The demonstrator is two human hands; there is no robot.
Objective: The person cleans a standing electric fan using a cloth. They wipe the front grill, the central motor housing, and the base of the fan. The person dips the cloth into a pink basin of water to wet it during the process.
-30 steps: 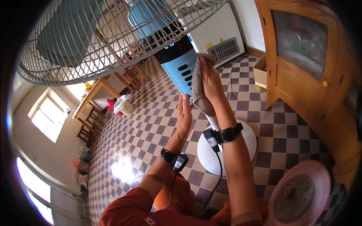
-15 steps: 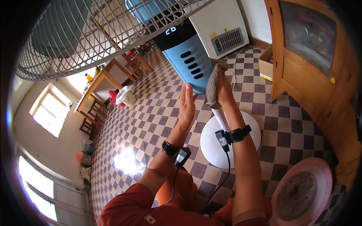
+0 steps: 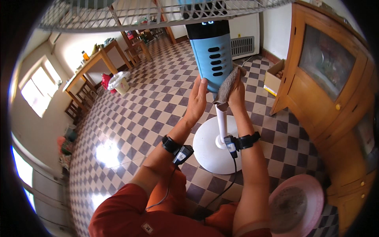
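In front of me stands a floor fan (image 3: 201, 51) with a light blue control housing, several dark oval buttons and a lit display. Its wire grille (image 3: 150, 17) spans the top of the view. A white pole (image 3: 222, 122) runs down from the housing to a round white base (image 3: 209, 156) on the floor. My left hand (image 3: 195, 103) is closed on the lower left edge of the housing, thumb in front, other fingers partly hidden behind it. In my right hand (image 3: 237, 94) is a grey-brown cloth (image 3: 226, 87), pressed against the housing's lower right edge.
A pink basin (image 3: 314, 205) with murky water sits on the floor at lower right. Beside it rises a wooden cabinet (image 3: 316, 102), with a cardboard box (image 3: 273, 79) nearby. At far left are a table (image 3: 92, 59) and a white bin (image 3: 119, 85).
The view has shifted, so the fan now appears more upright and its grille higher. Both hands remain at the lower housing, the cloth still in my right hand.
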